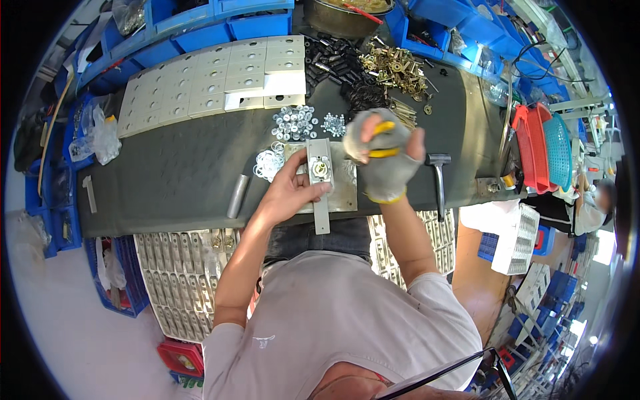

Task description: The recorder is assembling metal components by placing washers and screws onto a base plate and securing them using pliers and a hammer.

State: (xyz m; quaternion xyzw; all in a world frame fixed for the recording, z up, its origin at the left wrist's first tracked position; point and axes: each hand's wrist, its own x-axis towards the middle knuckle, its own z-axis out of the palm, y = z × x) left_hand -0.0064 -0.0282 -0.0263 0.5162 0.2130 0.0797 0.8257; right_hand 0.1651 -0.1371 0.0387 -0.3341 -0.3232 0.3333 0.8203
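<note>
Grey metal lock plate (321, 183) lies flat on the dark desk (173, 173), a brass-coloured cylinder fitting at its upper part. Left hand (290, 190), bare, rests on the plate's left side, thumb and fingers pressed against the edge by the fitting, holding it down. Right hand (387, 155) in a grey knit glove, raised just above and to the right of the plate, fingers curled tight round a yellow-handled tool (381, 140); tool tip hidden, cannot tell what kind it is.

Just left of the plate: small heap of white washers (269, 163). Above it: pile of silvery nuts (294, 123). Further back: black parts (337, 63) and brass parts (395, 67) in loose piles. Rows of grey square plates with holes (213, 80) cover the back left of the desk. Short metal tube (237, 196) lies left of the left hand. Hammer-like tool with dark handle (438, 177) lies right of the gloved hand. Blue bins (200, 20) line the far edge. Red and teal baskets (543, 147) stand at the right end. More grey plates stacked in a tray (177, 280) below the desk edge.
</note>
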